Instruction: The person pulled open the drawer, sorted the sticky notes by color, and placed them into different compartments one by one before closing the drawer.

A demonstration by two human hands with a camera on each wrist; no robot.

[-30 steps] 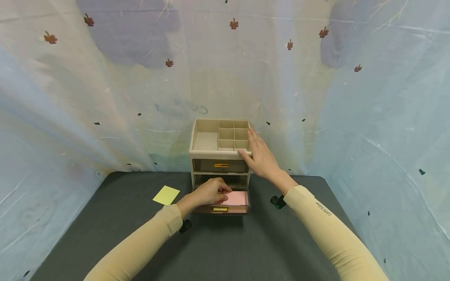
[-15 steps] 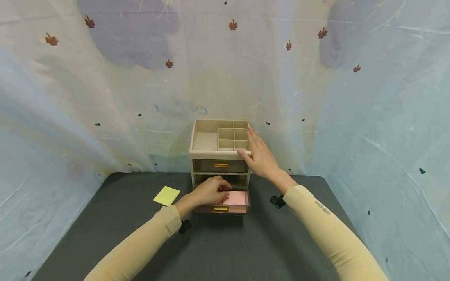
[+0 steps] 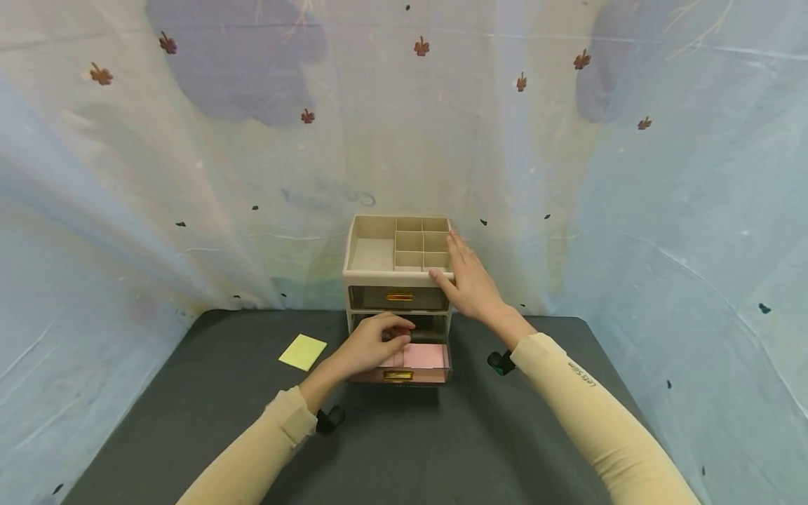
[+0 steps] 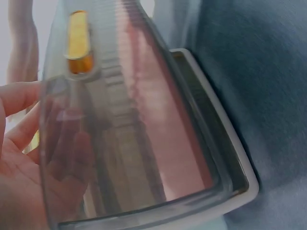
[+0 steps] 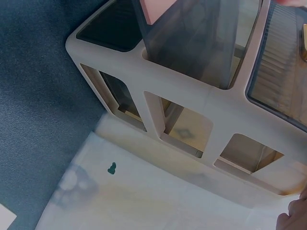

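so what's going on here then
A person has the middle drawer of a beige desk organizer open, with pink sticky notes inside. Their left hand is over the drawer, fingers apart and holding nothing that I can see. Their right hand rests on the organizer's top right edge. Yellow sticky notes lie on the dark table, left of the organizer.
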